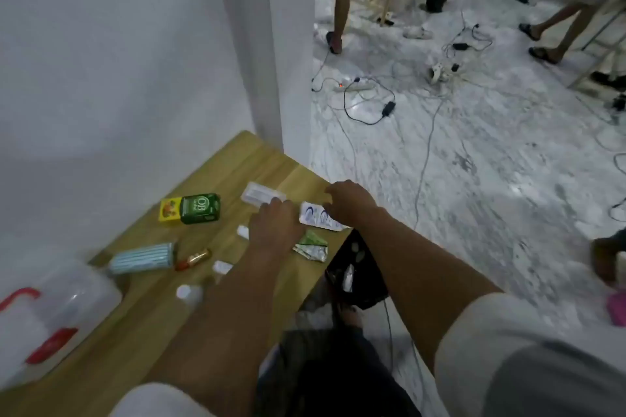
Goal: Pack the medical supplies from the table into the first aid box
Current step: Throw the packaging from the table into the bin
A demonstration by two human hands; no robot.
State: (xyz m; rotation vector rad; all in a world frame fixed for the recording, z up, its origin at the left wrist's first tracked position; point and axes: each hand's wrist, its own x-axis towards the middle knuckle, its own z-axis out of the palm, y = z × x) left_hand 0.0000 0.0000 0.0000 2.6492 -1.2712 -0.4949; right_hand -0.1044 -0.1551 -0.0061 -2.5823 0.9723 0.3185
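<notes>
Clear plastic first aid box with red latches (50, 311) sits nearest, at the wooden table's (142, 335) left edge. Farther out, left hand (276, 225) lies flat, fingers together; right hand (349, 201) curls onto a white-and-blue flat packet (313, 215), grip uncertain. Pickup stage; next, carry it back to the box.

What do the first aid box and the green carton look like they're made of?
First aid box: likely translucent plastic with a slight sheen and red clips. Green carton: probably printed cardboard, with sharp folded edges.

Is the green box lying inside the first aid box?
No, the green box lies on the wooden table, apart from the first aid box.
</notes>
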